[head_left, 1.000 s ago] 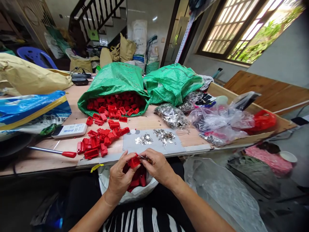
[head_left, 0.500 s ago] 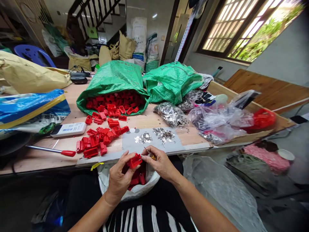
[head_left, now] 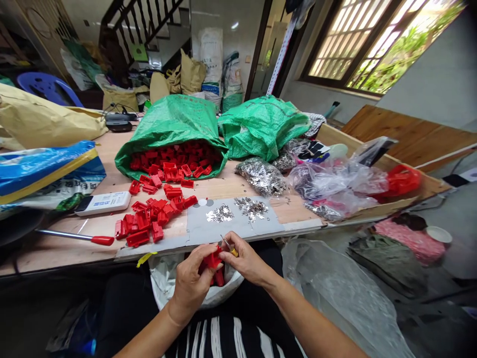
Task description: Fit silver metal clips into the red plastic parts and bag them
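Observation:
My left hand [head_left: 194,273] is closed around a small red plastic housing [head_left: 213,258], held above a white sack [head_left: 164,283] on my lap that has more red pieces in it. My right hand [head_left: 242,258] grips a thin pointed tool with a yellow handle [head_left: 234,252], its metal tip pointing up and left. The right fingertips touch the right side of the red piece. Just beyond my hands, two heaps of small silver metal parts [head_left: 219,213] lie on a grey sheet [head_left: 194,229] at the table edge.
Loose red pieces [head_left: 143,219] are piled left of the sheet, beside a red-handled rod [head_left: 102,240] and a white device [head_left: 104,203]. Behind stands a green sack [head_left: 167,114] spilling red pieces. Bagged metal parts [head_left: 261,175] and clear plastic bags [head_left: 324,179] sit at the right.
The red housing has turned and tilted in my left hand, so its open side shows less. Both hands have shifted slightly, and the right hand is a little lower.

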A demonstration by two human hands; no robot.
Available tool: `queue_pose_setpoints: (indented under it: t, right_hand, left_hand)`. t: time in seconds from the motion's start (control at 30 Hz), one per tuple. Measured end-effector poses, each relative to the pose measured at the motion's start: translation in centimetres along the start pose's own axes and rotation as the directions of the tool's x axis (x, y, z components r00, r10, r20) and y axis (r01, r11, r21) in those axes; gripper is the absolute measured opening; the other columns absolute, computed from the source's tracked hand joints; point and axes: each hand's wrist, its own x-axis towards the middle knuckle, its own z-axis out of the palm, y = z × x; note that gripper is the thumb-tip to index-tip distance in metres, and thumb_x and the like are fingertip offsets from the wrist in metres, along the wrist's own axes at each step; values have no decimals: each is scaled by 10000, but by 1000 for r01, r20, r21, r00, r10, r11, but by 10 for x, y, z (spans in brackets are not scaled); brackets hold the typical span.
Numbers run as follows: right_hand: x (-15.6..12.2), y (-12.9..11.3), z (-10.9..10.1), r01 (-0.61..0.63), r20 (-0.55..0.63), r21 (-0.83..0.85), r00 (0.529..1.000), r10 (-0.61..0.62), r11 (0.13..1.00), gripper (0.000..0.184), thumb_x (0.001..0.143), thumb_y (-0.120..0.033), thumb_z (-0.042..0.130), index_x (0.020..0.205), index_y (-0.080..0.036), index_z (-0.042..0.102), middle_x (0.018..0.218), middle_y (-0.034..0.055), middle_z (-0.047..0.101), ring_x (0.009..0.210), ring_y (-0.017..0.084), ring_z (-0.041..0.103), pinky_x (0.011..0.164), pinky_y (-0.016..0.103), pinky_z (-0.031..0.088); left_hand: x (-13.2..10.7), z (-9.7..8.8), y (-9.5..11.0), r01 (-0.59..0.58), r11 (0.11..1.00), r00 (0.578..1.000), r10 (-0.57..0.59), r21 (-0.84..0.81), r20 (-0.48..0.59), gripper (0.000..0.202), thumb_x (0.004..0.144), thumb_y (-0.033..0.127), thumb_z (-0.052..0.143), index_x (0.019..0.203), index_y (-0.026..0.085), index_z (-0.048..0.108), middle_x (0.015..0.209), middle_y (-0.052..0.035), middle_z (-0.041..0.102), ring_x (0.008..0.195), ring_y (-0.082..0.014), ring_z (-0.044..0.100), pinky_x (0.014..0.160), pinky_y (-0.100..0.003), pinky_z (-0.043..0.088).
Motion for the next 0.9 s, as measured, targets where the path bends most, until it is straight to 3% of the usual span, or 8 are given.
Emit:
queue_pose_setpoints:
  t: [0.1,0.2,0.4,0.6,0.8,0.9]
  right_hand:
    - [-2,2,1,-107,59,173,993,98,979,334,772,-424,665,855,-197,435,717,-61,466,561,71,378,522,201,321]
    - [-4,2,3,-206,136,304,976,172,930,409,751,-483,683,889,-206,416,638,-90,439,472,51,338,453,183,246]
    - [-5,4,5,-259,167,393,964,208,882,475,694,-483,748,905,-204,426,641,-90,449,460,35,328,438,172,211]
    - [-5,11,5,-298,228,439,949,216,847,472,685,-455,764,919,-203,440,663,-84,458,463,33,349,428,164,234]
    - [-6,17,13,-326,237,530,943,232,783,475,657,-416,784,895,-205,432,657,-87,444,440,22,316,409,158,219]
    - [-2,15,9,-314,237,449,944,228,836,469,678,-463,752,906,-210,429,656,-83,466,443,33,346,417,158,248]
  left_hand:
    - [-2,-1,-3,97,993,995,-95,-66,32,283,796,242,660,1079,234,650,1054,-54,733,964,-221,693,844,-330,558]
    - [-3,-3,-4,141,987,989,-138,-80,52,277,791,253,666,1067,240,656,1060,-46,735,1084,-245,644,915,-373,524]
    - [-3,-7,-6,138,976,990,-129,-166,64,240,779,248,674,1019,243,664,1049,-37,744,993,-235,684,1052,-476,401]
    - [-8,-12,-12,294,923,953,-263,-248,150,267,768,280,689,1033,253,673,1065,-47,739,1101,-256,630,1093,-498,330]
    - [-6,-12,-19,419,776,908,-364,-472,207,267,697,272,754,945,208,682,1075,-90,732,1157,-272,591,1083,-478,348]
    - [-5,-8,-22,478,651,871,-438,-589,222,289,683,257,768,942,188,659,1082,-97,727,1141,-262,602,1016,-426,438]
